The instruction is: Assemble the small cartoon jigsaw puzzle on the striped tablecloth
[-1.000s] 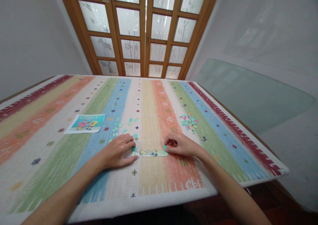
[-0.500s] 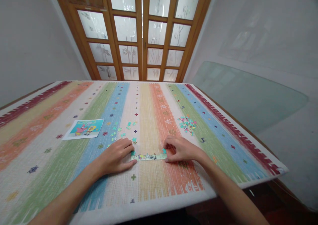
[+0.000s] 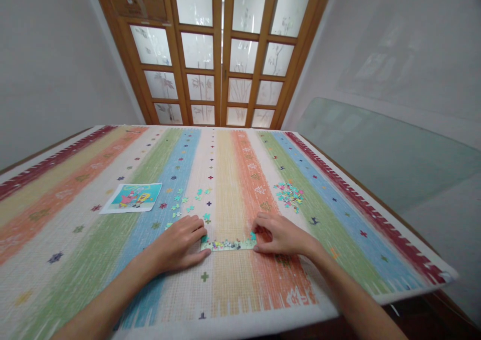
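A narrow strip of joined jigsaw pieces (image 3: 227, 245) lies flat on the striped tablecloth near the front edge. My left hand (image 3: 183, 242) grips its left end between thumb and fingers. At the opposite end, my right hand (image 3: 280, 234) pinches the strip, with a turquoise piece (image 3: 253, 236) showing by the fingertips. Beyond my left hand, several loose turquoise and green pieces (image 3: 176, 207) are scattered. A heap of mixed pieces (image 3: 289, 195) sits farther back on the right. My fingers hide both ends of the strip.
A printed cartoon picture (image 3: 133, 198) lies at the left on the tablecloth (image 3: 231, 280). Wooden doors with glass panes (image 3: 240, 54) stand behind the table. A pale green panel (image 3: 383, 149) is along the right wall.
The view has tilted and shifted slightly, so everything sits a little lower and to the right. Both hands stay at the strip's ends.
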Demonstrator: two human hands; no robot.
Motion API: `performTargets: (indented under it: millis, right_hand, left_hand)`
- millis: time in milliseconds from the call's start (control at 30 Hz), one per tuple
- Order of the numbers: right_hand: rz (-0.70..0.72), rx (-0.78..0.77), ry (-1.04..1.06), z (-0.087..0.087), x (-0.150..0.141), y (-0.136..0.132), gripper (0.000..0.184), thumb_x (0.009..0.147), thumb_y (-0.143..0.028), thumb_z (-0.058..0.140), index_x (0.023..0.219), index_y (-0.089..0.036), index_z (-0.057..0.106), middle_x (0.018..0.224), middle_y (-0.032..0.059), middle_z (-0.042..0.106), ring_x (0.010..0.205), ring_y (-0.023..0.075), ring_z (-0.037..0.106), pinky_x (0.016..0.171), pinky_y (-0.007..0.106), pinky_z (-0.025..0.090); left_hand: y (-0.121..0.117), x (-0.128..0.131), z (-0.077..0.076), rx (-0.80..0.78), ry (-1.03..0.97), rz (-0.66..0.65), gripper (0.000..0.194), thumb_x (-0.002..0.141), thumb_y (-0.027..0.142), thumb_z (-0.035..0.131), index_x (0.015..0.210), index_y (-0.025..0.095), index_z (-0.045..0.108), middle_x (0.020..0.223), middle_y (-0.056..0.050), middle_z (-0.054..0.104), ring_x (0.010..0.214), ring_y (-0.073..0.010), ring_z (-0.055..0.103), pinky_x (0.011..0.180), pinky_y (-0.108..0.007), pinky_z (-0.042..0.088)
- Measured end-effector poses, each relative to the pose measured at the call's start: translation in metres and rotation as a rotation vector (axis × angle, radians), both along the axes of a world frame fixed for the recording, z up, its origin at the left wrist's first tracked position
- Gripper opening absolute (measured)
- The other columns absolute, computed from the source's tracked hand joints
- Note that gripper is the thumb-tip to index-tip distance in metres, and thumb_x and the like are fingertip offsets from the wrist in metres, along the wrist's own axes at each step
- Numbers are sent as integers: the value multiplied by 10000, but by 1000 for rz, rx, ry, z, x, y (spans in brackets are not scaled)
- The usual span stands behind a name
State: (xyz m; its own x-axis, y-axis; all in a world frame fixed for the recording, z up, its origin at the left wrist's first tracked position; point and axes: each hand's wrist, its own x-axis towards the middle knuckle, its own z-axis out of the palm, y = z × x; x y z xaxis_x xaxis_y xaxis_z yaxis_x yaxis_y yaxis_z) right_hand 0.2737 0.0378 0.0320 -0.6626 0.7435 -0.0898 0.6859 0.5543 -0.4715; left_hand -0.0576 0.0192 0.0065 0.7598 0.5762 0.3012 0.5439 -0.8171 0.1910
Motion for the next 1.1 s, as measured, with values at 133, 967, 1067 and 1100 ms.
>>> performTargets:
  millis: [133, 967, 1067, 1100]
  right_hand:
    - [4, -5, -11, 0, 1, 0, 258, 772, -290, 782, 956, -181, 638, 1006, 52, 649, 926, 212, 595, 798, 327, 438]
    - [0, -31, -33, 4, 0, -4, 218, 794, -259, 740, 964, -189, 622, 1041, 68, 656, 950, 224, 605, 814, 338, 453]
    - [2, -32, -27, 4, 0, -4, 212, 802, -254, 730, 973, -189, 623, 1045, 68, 654, 953, 224, 605, 816, 335, 455]
    - [6, -32, -27, 4, 0, -4, 208, 804, -251, 726, 973, -188, 623, 1047, 69, 653, 954, 223, 605, 817, 335, 454]
  left_hand:
    - [-1, 0, 1, 6, -9, -6, 149, 966, 331, 562, 981, 188, 600, 939, -83, 627, 846, -247, 590, 766, -413, 503]
    - [6, -4, 5, 149, -51, 87, 228, 1033, 263, 444, 900, 197, 616, 832, -64, 631, 780, -223, 569, 730, -386, 480]
    - [17, -19, 3, 230, -98, 240, 186, 1021, 268, 479, 951, 188, 632, 881, -78, 657, 832, -244, 593, 763, -403, 485]
    - [21, -26, 3, 257, -106, 291, 189, 1021, 273, 478, 954, 186, 631, 882, -78, 662, 837, -249, 597, 776, -409, 488]
